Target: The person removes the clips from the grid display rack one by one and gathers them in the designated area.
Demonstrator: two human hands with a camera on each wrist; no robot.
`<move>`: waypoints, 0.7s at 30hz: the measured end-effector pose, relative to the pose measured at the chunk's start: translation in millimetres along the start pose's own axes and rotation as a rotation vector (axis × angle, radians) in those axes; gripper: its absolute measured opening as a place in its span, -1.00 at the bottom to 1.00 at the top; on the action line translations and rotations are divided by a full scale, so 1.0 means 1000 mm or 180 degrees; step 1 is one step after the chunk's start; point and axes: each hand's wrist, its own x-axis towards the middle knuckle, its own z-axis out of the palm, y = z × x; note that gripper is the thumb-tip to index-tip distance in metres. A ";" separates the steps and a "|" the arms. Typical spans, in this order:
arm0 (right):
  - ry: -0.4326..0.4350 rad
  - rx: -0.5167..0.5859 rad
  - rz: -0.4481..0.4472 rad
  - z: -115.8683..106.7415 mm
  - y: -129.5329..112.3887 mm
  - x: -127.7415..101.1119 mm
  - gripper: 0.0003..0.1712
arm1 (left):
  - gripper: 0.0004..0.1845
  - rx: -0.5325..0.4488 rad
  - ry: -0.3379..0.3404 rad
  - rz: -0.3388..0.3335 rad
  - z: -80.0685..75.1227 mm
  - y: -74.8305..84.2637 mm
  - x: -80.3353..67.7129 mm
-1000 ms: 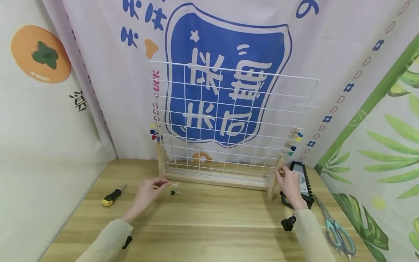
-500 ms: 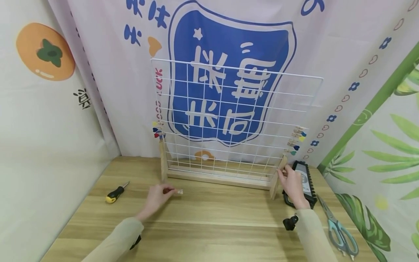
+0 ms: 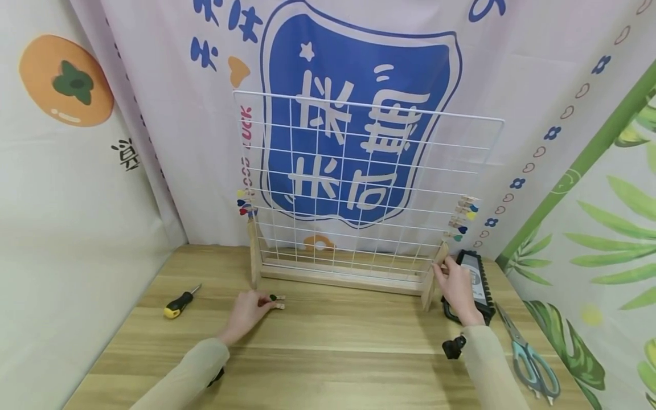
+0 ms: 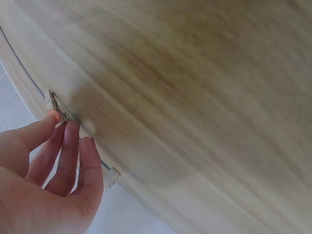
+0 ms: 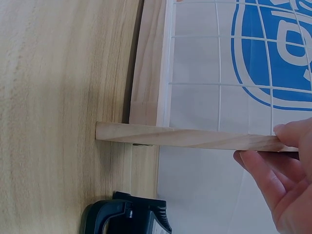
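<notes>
My left hand is at the table in front of the stand's left end. Its thumb and fingertips pinch a small wooden clothespin. A clothespin with a green heart lies just beyond those fingers, nearly beside the held one. In the left wrist view another clothespin shows below the fingers. My right hand grips the right wooden upright of the stand between thumb and fingers. A white wire grid stands upright in the wooden base.
Several heart clothespins hang at the grid's right edge, with more clothespins at its left. A screwdriver lies left. A black-framed case and scissors lie right. A black device sits by the right wrist.
My left hand has shifted right and slightly nearer with the pinched clothespin, now on the near side of the green-heart one. The right hand keeps its grip on the upright.
</notes>
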 end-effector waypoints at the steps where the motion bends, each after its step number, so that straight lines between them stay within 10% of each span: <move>1: 0.0005 0.0003 -0.0004 0.000 0.000 0.000 -0.86 | -0.91 0.0007 -0.0011 -0.0003 -0.001 0.000 0.000; 21: -0.0062 -0.0022 0.0090 0.002 0.004 0.001 -0.84 | -0.89 -0.0472 -0.0250 -0.0301 -0.039 0.006 0.010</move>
